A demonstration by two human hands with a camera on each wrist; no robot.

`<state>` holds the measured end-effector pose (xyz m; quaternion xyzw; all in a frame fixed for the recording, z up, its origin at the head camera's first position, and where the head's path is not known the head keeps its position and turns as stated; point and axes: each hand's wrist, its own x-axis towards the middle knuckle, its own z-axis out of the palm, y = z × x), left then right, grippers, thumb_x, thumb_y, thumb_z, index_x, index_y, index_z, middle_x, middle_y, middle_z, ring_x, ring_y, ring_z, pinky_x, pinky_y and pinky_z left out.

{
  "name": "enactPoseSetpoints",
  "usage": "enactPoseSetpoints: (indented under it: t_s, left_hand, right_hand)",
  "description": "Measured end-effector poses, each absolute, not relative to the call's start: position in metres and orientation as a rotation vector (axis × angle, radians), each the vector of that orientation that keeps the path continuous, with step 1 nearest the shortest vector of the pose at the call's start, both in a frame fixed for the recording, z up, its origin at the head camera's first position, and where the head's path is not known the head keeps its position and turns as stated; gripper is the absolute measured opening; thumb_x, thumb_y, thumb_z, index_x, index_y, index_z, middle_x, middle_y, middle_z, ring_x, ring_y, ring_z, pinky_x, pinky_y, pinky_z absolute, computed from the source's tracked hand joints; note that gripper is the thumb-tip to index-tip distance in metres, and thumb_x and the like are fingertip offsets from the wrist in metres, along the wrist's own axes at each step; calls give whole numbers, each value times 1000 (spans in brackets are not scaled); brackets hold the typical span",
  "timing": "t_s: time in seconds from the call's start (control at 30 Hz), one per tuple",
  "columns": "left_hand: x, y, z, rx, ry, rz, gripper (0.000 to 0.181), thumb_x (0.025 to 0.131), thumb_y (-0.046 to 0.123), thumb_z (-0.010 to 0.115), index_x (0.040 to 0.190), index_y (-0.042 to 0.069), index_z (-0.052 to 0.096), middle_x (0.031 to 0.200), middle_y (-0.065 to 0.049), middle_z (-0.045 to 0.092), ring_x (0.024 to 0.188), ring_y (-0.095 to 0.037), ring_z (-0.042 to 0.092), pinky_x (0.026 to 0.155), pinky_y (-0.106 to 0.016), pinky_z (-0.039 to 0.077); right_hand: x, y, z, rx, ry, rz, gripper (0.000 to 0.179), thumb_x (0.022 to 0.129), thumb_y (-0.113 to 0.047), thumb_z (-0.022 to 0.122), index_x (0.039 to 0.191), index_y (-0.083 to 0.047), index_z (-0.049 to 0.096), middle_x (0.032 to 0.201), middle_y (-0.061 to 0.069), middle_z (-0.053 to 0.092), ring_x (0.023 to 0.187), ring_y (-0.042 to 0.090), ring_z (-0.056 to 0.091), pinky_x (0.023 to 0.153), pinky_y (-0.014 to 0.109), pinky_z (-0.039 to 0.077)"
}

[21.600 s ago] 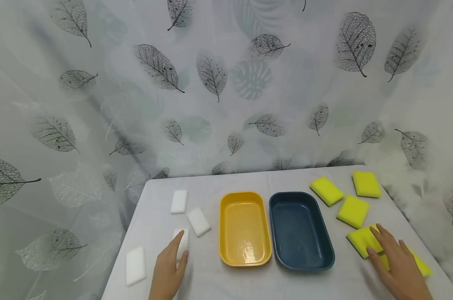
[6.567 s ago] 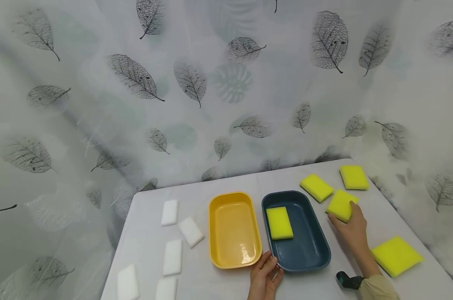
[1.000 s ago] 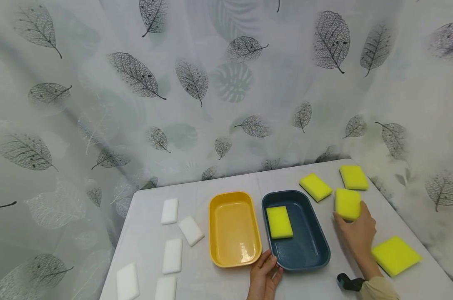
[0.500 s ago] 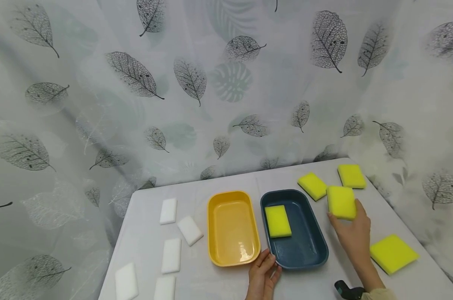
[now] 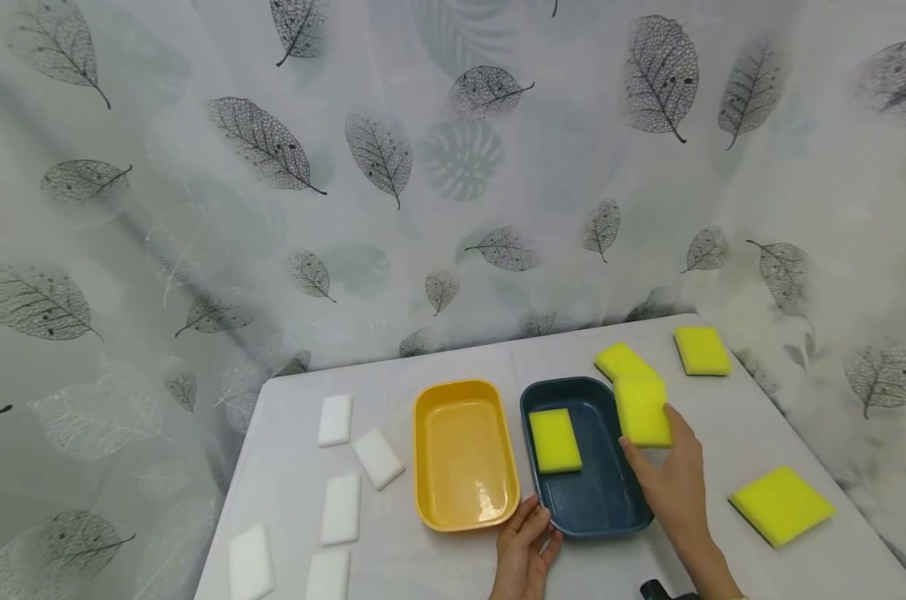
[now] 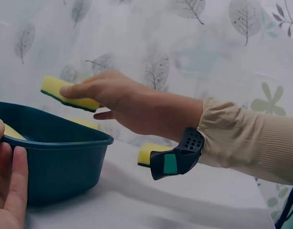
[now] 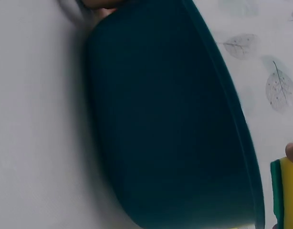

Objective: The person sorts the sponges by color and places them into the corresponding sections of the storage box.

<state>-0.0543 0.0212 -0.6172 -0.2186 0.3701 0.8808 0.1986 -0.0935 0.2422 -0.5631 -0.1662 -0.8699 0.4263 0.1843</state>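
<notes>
Right hand (image 5: 673, 471): thumb on one side, fingers on the other, pinching a yellow sponge (image 5: 643, 412) with a green backing. Sponge is off the table (image 5: 415, 571); the left wrist view shows it clear above the blue tray's rim, and from the head it overlaps the far right part of that rim. A dark device (image 6: 184, 148) sits on the wrist behind these fingers, below a beige sleeve (image 6: 242, 133).

Left hand (image 5: 523, 546): fingers bent at the near left corner of the blue tray (image 5: 603, 510), one tip over the rim, two against the outer wall; thumb not clearly told from the fingers.

Relative to the right fingers: second sponge (image 5: 623, 361) just beyond, partly covered by the held one; third sponge (image 5: 703, 350) farther off, toward the far right corner; fourth sponge (image 5: 783, 506) to the right, apart from the hand.

Relative to the left fingers: fifth sponge (image 5: 555, 442) lies ahead of the tips, flat inside the blue tray, by its left wall. Yellow tray (image 5: 468, 467) just beside them on the left; contact cannot be told. Five white blocks (image 5: 341, 510) farther left, past that tray, nearest one cut by the frame edge.
</notes>
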Motion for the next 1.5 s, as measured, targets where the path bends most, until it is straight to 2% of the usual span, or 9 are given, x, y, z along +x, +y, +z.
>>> enactPoseSetpoints:
  t_s: [0.23, 0.4, 0.67, 0.87, 1.23, 1.5]
  left_hand:
    - [-56, 22, -617, -632, 1046, 2452, 18, 95, 8, 73, 111, 15, 68, 94, 9, 65, 87, -6, 63, 85, -24, 61]
    - [-56, 22, -619, -622, 1052, 2457, 17, 95, 8, 72, 110, 16, 68, 93, 9, 65, 86, -6, 62, 85, -24, 61]
    - [-55, 22, -621, -612, 1051, 2461, 17, 96, 7, 71, 110, 15, 68, 93, 10, 64, 85, -6, 62, 84, -23, 61]
    - [-55, 22, -620, -610, 1040, 2460, 18, 96, 7, 71, 111, 15, 67, 94, 10, 63, 86, -6, 62, 85, -24, 60]
    - [-54, 22, -619, -585, 1038, 2472, 17, 96, 8, 71, 111, 16, 67, 93, 10, 63, 86, -5, 62, 85, -23, 60]
    - [-55, 21, -620, -604, 1034, 2465, 17, 96, 8, 71, 111, 16, 67, 93, 10, 64, 86, -6, 62, 85, -24, 60]
  right_hand:
    - [-96, 230, -568, -262, -2521, 935, 85, 82, -13, 88, 153, 4, 42, 152, 36, 44, 135, 57, 44, 108, 73, 40]
    - [-97, 223, -575, -201, -2588, 812, 83, 79, -14, 90, 149, 3, 48, 151, 34, 46, 131, 55, 46, 104, 74, 42]
    - [-99, 216, -580, -82, -2636, 579, 83, 74, -18, 95, 143, 3, 55, 146, 31, 51, 123, 53, 50, 93, 70, 47]
    - [-100, 211, -581, -80, -2689, 507, 80, 72, -20, 96, 139, 3, 59, 140, 30, 52, 122, 51, 49, 87, 65, 46]
    - [-104, 205, -585, -114, -2788, 442, 79, 78, -28, 93, 140, 4, 57, 139, 29, 50, 124, 49, 46, 94, 66, 44]
    - [-103, 205, -586, -68, -2830, 395, 59, 85, -33, 87, 128, -2, 62, 132, 26, 59, 122, 45, 51, 97, 69, 42]
